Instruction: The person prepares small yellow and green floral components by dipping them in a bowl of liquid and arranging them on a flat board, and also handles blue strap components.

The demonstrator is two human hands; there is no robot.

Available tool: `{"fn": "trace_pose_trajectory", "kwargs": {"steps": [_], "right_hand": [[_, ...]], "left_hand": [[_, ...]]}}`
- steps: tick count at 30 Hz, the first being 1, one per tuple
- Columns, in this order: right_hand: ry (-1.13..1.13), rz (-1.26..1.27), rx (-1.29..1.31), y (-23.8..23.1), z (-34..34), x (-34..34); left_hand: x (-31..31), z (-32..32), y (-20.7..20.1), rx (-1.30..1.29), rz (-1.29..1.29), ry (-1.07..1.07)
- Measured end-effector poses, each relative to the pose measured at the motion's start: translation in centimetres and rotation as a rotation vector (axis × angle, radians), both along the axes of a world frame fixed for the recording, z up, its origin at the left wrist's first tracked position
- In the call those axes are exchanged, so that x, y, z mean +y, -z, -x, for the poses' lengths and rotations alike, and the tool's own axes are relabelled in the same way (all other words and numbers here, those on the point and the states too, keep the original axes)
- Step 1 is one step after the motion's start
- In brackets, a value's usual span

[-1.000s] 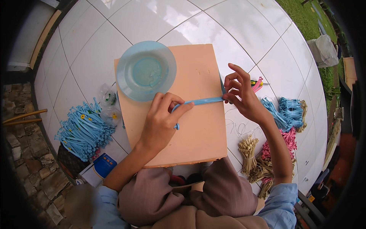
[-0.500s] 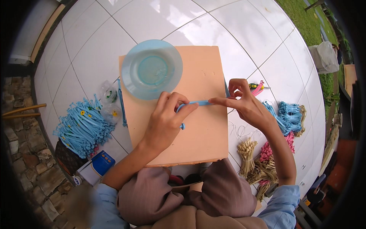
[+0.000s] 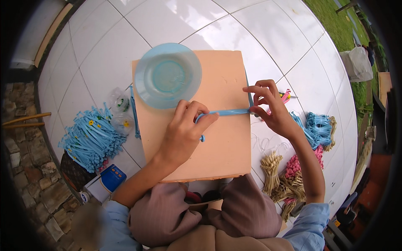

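**Now a blue strip stretched between two hands**

Flat across the peach board [image 3: 217, 83], the light blue strip [image 3: 228, 112] is pinched at one end by the left hand [image 3: 182, 136], at the other by the right hand [image 3: 270, 106]. Just beyond the left fingers sits a blue bowl [image 3: 168, 75].

Your left hand [image 3: 182, 134] hides part of the blue strip [image 3: 228, 112]. The peach board's [image 3: 226, 83] far-left corner sits under the blue bowl [image 3: 168, 75].
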State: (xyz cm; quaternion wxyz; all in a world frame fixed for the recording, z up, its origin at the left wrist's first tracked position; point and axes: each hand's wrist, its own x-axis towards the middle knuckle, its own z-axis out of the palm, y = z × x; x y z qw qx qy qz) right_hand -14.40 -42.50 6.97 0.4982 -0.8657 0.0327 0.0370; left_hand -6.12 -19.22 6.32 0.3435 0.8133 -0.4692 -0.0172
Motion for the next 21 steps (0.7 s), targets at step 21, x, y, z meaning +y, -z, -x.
{"fn": "trace_pose_trajectory", "kwargs": {"steps": [21], "right_hand": [[-0.299,0.799,-0.635,-1.1,-9.7,6.1]], "left_hand": [[0.2,0.4,0.4,-0.105,-0.021,-0.002]]}}
